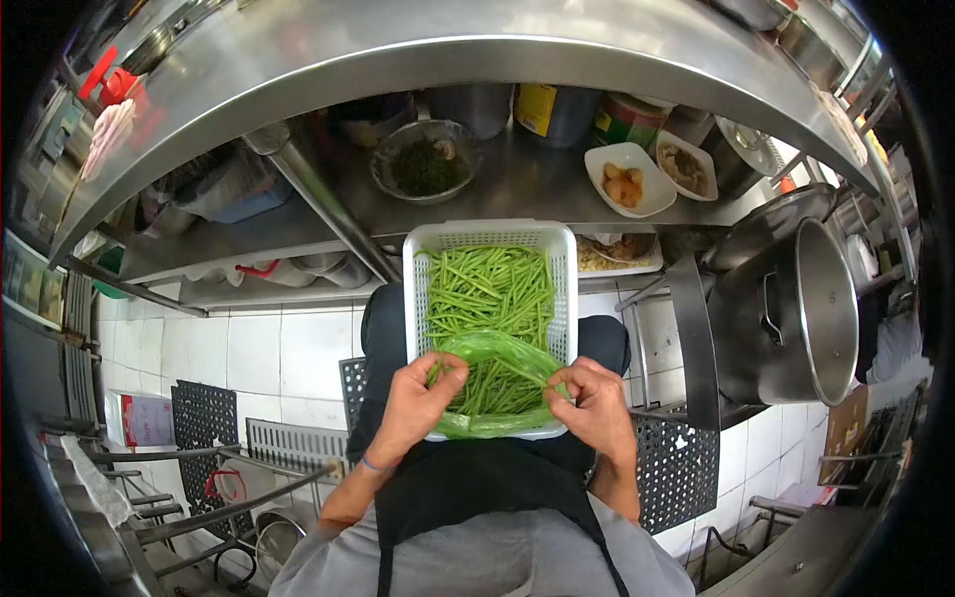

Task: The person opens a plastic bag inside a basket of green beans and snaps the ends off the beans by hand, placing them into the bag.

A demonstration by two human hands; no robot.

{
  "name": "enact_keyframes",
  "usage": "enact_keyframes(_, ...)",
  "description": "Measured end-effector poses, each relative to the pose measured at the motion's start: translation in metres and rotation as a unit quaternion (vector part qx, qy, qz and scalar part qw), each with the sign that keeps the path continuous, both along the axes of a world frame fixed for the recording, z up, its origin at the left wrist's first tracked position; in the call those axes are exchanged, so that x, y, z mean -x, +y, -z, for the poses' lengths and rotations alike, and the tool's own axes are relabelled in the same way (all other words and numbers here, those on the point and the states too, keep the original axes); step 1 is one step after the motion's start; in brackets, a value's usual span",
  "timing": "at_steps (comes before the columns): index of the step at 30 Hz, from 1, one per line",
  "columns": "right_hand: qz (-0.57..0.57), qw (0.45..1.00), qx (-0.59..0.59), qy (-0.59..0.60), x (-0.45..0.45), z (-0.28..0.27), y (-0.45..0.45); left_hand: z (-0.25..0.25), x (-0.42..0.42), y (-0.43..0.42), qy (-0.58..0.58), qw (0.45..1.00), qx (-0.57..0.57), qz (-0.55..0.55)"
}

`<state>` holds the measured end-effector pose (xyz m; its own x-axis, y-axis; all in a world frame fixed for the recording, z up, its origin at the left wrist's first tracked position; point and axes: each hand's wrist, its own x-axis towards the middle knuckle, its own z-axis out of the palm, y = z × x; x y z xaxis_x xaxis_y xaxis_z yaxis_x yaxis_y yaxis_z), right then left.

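"Black apron [438,488] over a grey shirt [487,557], nearest the camera. Beyond it, a white perforated plastic basket [565,298] stands between the person's knees [609,343]. Where do the green beans [489,284] lie?"

"Heaped loose in the far part of the basket. More appear to lie inside a translucent green plastic bag [482,427], whose mouth gapes at the basket's near end."

"And the fingers?"

"Left hand [423,393]: thumb and fingertips pinched together on the left edge of the bag's mouth. Right hand [595,396]: pinched likewise on the right edge. The mouth is spread between them; neither hand visibly grips a bean."

"How far advanced is the work?"

"Partway, by judgement: the bag is opened out, and a large share of the beans lies loose. The portion within the bag remains unresolved; whether it is being added or emptied cannot be told. The bag is neither knotted nor clear of the basket."
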<state>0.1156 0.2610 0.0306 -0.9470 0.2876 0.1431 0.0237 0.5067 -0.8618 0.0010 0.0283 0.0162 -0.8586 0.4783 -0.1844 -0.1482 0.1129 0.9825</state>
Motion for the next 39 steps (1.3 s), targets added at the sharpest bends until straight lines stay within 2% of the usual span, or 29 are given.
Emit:
enact_keyframes(3, -0.015, 0.995, 0.093, -0.019, 0.011, 0.013, -0.015, -0.005, -0.005, 0.002, -0.058, 0.996, -0.013, 0.062)
enact_keyframes(7, -0.047, 0.977, 0.203, -0.048, 0.020, 0.027, -0.039, 0.002, -0.010, 0.011, -0.006, 0.994, -0.058, 0.095)
enact_keyframes(8, -0.067, 0.977, 0.192, -0.058, 0.022, 0.029, -0.040, 0.001, -0.008, 0.008, -0.036, 0.992, -0.044, 0.113)
enact_keyframes(11, -0.088, 0.920, 0.359, -0.128, 0.024, 0.048, -0.042, 0.005, -0.007, 0.007, -0.016, 0.996, -0.038, 0.074)
enact_keyframes(14, -0.141, 0.932, 0.316, -0.108, 0.028, 0.056, -0.049, 0.008, -0.001, 0.004, -0.170, 0.976, -0.133, -0.015)
enact_keyframes(17, -0.180, 0.884, 0.389, -0.184, 0.026, 0.050, -0.050, 0.017, 0.006, 0.000, -0.121, 0.976, -0.171, -0.061)
enact_keyframes(20, -0.192, 0.862, 0.418, -0.213, 0.025, 0.054, -0.047, 0.014, 0.009, -0.004, -0.130, 0.972, -0.176, -0.087)
enact_keyframes(23, -0.175, 0.876, 0.417, -0.168, 0.028, 0.044, -0.053, 0.013, 0.010, -0.007, -0.133, 0.965, -0.196, -0.109)
enact_keyframes(29, -0.179, 0.880, 0.393, -0.200, 0.026, 0.045, -0.046, 0.008, 0.017, -0.013, -0.123, 0.963, -0.205, -0.126)
enact_keyframes(35, -0.161, 0.909, 0.340, -0.178, 0.026, 0.049, -0.049, 0.008, 0.014, -0.011, -0.112, 0.967, -0.197, -0.119)
enact_keyframes(39, -0.068, 0.990, 0.116, -0.040, 0.029, 0.064, -0.055, 0.006, 0.004, -0.013, -0.069, 0.988, -0.110, -0.081)
